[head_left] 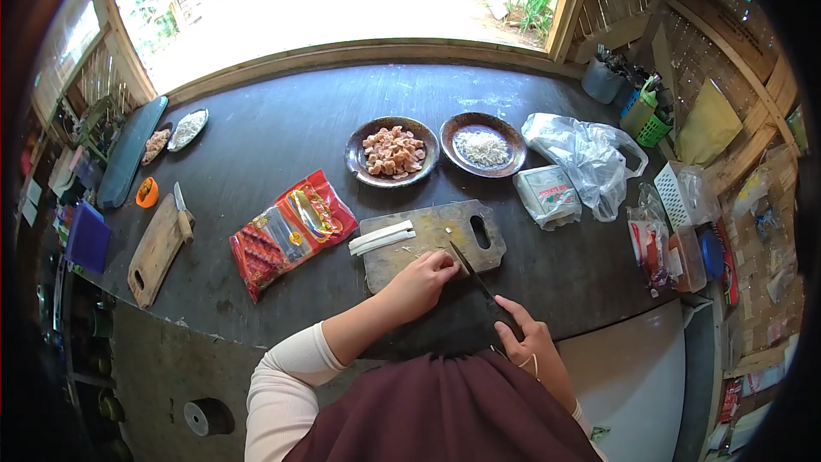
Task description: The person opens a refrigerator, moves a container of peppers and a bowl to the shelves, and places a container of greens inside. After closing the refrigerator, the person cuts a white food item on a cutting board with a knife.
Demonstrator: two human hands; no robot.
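My right hand (528, 338) grips a knife (473, 275) with a dark handle, its blade slanting over the right part of a worn wooden cutting board (479, 214). Beside the blade, my left hand (421, 282) rests on the board with its fingers curled together. Whatever those fingers hold is hidden beneath them. Long white strips (381, 238) lie on the board's left side, beyond my left hand. Small pale bits are scattered near the blade, and one tiny white piece (448, 230) sits close to the tip.
Behind the board stand a plate of brown chunks (395, 152) and a plate of white shreds (481, 149). A red food packet (292, 231) lies left; plastic bags (590, 158) lie right. Farther left, a second knife (182, 212) rests on another board (154, 248), near an orange cup (147, 192).
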